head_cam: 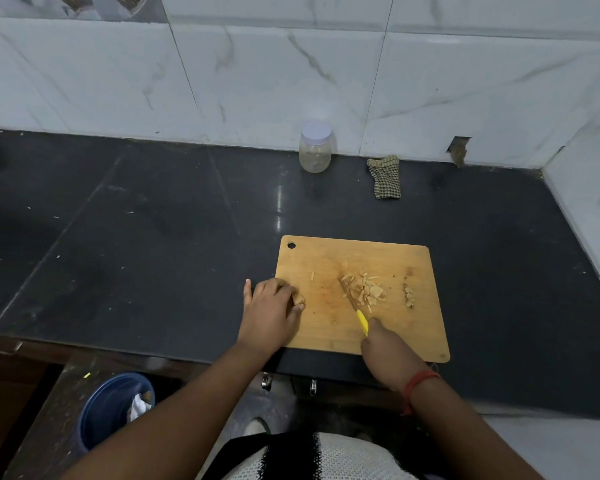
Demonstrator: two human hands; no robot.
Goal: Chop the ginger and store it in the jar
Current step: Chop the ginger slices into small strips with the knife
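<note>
A wooden cutting board [326, 327] lies on the black counter. Near its middle sits a pile of chopped ginger [364, 289], and a small strip of pieces [408, 296] lies further right. My right hand [385, 348] grips a yellow-handled knife [361, 320] whose blade reaches into the pile's left side. At the board's left edge, my left hand [271, 310] curls round an uncut piece of ginger [298, 299]. A clear plastic jar [315, 147] with a pale lid on it stands at the back against the tiled wall.
A checked cloth [385, 176] lies right of the jar near the wall. Below the counter's front edge on the left stands a blue bin [111, 410] with scraps. The tiled wall turns a corner at the far right.
</note>
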